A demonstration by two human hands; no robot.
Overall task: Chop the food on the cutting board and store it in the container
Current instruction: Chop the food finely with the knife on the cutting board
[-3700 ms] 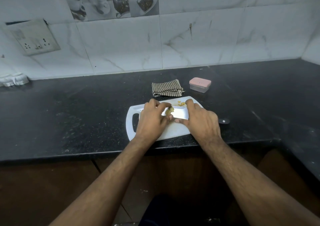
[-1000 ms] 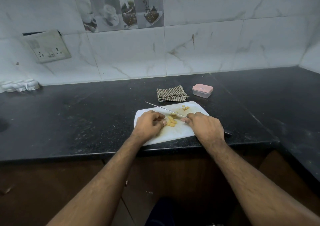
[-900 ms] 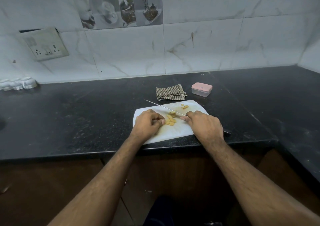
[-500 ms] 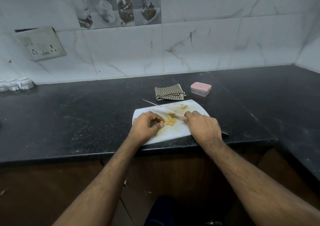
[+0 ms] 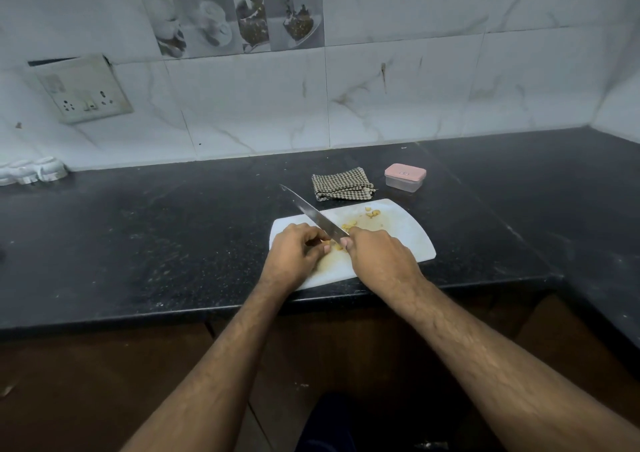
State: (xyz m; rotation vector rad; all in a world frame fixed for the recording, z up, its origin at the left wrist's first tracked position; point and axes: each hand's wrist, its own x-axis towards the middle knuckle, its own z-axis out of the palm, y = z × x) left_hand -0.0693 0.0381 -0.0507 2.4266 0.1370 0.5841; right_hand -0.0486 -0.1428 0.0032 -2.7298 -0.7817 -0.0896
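Right hand (image 5: 377, 256) grips the knife (image 5: 313, 214), blade angled up and away to the left over the food pieces (image 5: 334, 244) that the left hand (image 5: 294, 254) pinches on the cutting board (image 5: 408, 233); the lidded container (image 5: 404, 181) stands beyond, nearer the right hand.

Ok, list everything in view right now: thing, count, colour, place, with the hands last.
cutting board: one, white, near front edge of the counter
food pieces: several, yellowish, on the board, some at its far side, some between the hands
knife: one, silver blade, angled up to the far left over the board
container: one, clear with pink lid on, beyond the board to the right
cloth: one, folded, brown-and-white checked, beyond the board
counter: one, black
socket plate: one, off-white, on the tiled wall, left
white objects: count unclear, far left by the wall
left hand: fingers curled, on the food
right hand: grips the knife
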